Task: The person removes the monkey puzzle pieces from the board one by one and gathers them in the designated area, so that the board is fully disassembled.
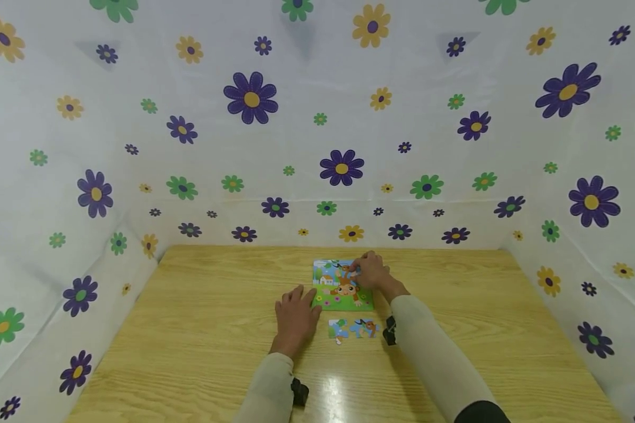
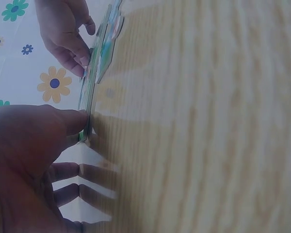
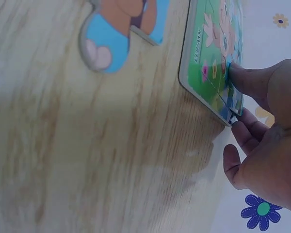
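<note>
A picture puzzle board (image 1: 344, 302) with a cartoon monkey on green grass lies flat on the wooden table. My left hand (image 1: 296, 317) rests at its left side, thumb touching the board's edge and the other fingers spread on the table. At the far right corner my right hand (image 1: 373, 273) pinches a puzzle piece (image 3: 236, 99) between thumb and fingers. That piece sits slightly raised and tilted over the board; the hand hides part of it. Two loose puzzle pieces, a green-and-blue piece (image 1: 337, 328) and a blue-and-brown piece (image 1: 367, 329), lie just in front of the board.
The wooden table (image 1: 206, 329) meets a white flower-print cloth (image 1: 307, 141) at the back and both sides. Dark wrist cameras hang under both forearms, the right one (image 1: 389, 331) close beside the loose pieces.
</note>
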Tool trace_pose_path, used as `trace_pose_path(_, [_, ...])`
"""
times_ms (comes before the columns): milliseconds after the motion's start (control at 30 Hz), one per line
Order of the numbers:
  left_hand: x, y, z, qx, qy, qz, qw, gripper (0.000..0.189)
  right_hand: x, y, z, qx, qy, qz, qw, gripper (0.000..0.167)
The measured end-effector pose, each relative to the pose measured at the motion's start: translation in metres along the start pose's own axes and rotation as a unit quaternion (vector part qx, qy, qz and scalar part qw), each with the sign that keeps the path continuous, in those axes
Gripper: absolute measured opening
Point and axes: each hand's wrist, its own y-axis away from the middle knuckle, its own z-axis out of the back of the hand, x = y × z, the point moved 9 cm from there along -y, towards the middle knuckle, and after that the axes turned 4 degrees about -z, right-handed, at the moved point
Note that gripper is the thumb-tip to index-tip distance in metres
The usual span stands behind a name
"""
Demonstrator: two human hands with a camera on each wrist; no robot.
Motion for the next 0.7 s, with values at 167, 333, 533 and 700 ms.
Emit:
trace_pose_path(167, [-0.001, 0.001, 0.001, -0.003, 0.003, -0.001, 1.0, 0.045, 0.0, 0.001, 0.003, -0.023, -0.038, 0.014, 0.9989, 0.028])
trace_pose_path(333, [-0.003, 0.003, 0.005, -0.003, 0.007, 0.0, 1.0, 0.045, -0.002, 0.004, 0.005, -0.045, -0.078, 0.028, 0.9956, 0.053])
trace_pose_path(533, [-0.006, 0.004, 0.008, -0.005, 0.011, -0.002, 0.9999, 0.044, -0.002, 0.011, 0.01, -0.064, -0.085, 0.045, 0.9933, 0.048])
trace_pose_path(700, [-0.005, 0.004, 0.005, -0.006, 0.006, -0.001, 1.0, 0.044, -0.006, 0.014, 0.01, -0.068, -0.105, 0.033, 0.9916, 0.044])
